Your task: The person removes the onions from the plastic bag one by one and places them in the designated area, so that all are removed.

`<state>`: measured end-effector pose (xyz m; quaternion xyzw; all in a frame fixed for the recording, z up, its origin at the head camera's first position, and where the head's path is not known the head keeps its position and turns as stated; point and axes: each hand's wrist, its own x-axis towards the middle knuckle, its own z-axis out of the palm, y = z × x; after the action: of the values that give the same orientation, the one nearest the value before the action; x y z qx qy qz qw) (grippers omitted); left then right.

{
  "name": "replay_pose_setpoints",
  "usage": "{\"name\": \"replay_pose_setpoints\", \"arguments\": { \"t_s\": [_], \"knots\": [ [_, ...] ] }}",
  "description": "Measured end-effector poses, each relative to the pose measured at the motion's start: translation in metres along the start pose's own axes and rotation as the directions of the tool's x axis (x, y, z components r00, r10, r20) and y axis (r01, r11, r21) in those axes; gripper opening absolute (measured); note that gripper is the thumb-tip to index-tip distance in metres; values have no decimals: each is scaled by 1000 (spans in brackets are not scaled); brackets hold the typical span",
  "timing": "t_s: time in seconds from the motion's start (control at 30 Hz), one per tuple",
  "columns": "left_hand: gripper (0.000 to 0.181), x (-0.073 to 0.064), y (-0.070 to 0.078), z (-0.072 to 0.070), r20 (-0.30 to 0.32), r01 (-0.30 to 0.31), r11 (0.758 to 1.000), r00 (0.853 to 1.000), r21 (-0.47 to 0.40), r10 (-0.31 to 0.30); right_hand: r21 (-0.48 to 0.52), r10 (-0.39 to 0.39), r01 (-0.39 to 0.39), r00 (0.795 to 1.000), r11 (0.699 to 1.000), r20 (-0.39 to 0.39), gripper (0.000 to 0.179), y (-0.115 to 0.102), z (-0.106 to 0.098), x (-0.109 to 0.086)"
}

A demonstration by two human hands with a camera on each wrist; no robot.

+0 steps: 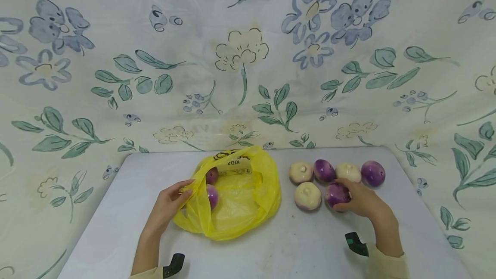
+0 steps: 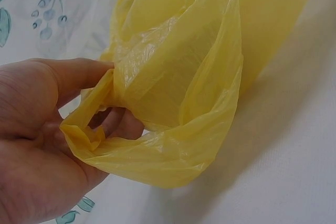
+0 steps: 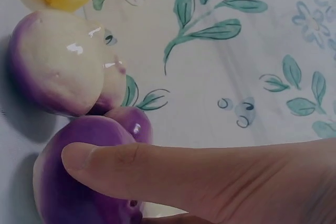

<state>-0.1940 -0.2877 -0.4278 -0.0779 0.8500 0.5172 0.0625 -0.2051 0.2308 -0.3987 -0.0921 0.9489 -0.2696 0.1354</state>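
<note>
A yellow plastic bag [image 1: 236,210] lies on the table with its mouth spread, and two purple round vegetables show inside, one a purple turnip [image 1: 212,196]. My left hand [image 1: 172,201] holds the bag's left edge; in the left wrist view the fingers of this hand [image 2: 52,124] curl around a loop of the yellow plastic [image 2: 173,150]. Right of the bag, my right hand [image 1: 360,199] grips a purple turnip [image 1: 336,196] at the front of a group. The right wrist view shows the thumb [image 3: 136,163] across that turnip [image 3: 84,129]; the other fingers are mostly hidden.
Around the right hand sit several more turnips: a pale one [image 1: 308,196] to its left, and behind it a pale one [image 1: 300,172], a purple one [image 1: 323,170], another pale one [image 1: 347,170] and a purple one [image 1: 373,173]. Floral cloth [image 1: 193,55] hangs behind the white table [image 1: 267,257].
</note>
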Motion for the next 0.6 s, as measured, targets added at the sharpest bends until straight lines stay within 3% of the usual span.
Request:
{"name": "replay_pose_setpoints", "arguments": {
  "t_s": [0.6],
  "knots": [
    [43, 1, -2, -1, 9, -35, 999, 999, -6, 35, -7, -9, 9, 999, 1000, -38, 74, 1, 5, 4]
  ]
}}
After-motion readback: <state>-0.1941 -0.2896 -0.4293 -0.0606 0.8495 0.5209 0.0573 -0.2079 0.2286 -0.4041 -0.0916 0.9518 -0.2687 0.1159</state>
